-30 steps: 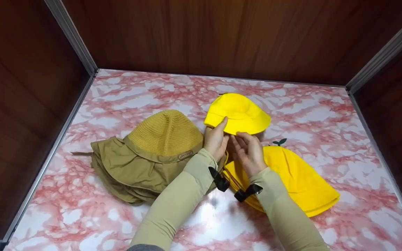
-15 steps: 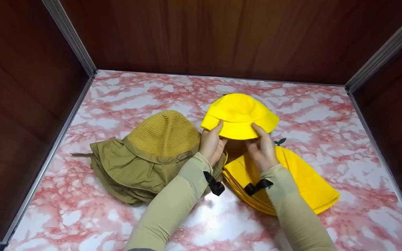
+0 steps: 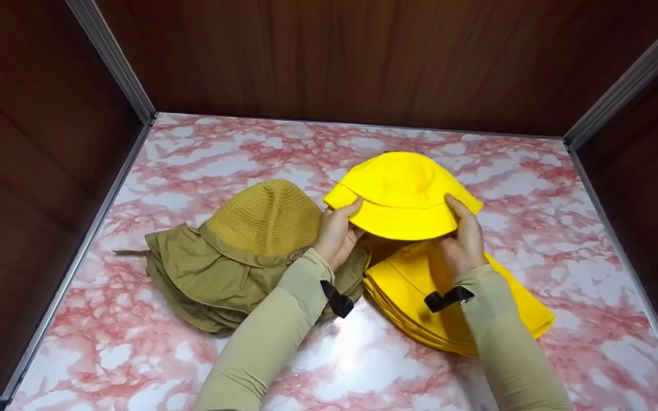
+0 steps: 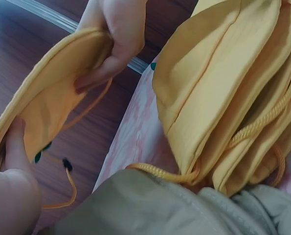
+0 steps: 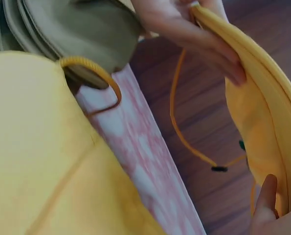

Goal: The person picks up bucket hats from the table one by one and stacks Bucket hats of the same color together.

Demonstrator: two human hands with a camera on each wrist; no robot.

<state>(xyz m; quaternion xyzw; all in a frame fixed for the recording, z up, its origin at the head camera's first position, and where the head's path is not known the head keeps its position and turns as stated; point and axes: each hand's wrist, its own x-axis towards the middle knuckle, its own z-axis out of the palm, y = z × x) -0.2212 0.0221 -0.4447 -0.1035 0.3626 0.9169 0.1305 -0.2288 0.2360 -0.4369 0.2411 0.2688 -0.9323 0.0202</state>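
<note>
A bright yellow bucket hat (image 3: 406, 191) is held up above the table, crown upward and brim toward me. My left hand (image 3: 336, 235) pinches the brim's left side, thumb on top and fingers beneath. On the opposite side my right hand (image 3: 466, 238) grips the brim in the same way. The left wrist view shows an orange cord (image 4: 73, 188) with a dark toggle dangling under the hat. Below and to the right lies a stack of yellow hats (image 3: 406, 297), partly hidden by the right hand and forearm.
To the left rests a stack of olive hats (image 3: 220, 279) with wide floppy brims; the top one has a woven mustard crown (image 3: 266, 220). The marbled pink-and-white table (image 3: 203, 151) is bounded by dark wood-grain panels (image 3: 329, 63) at the back and sides.
The right hand has shifted right along the brim, away from the left hand, which moved slightly left. The held hat is spread wider and sits nearer and further right.
</note>
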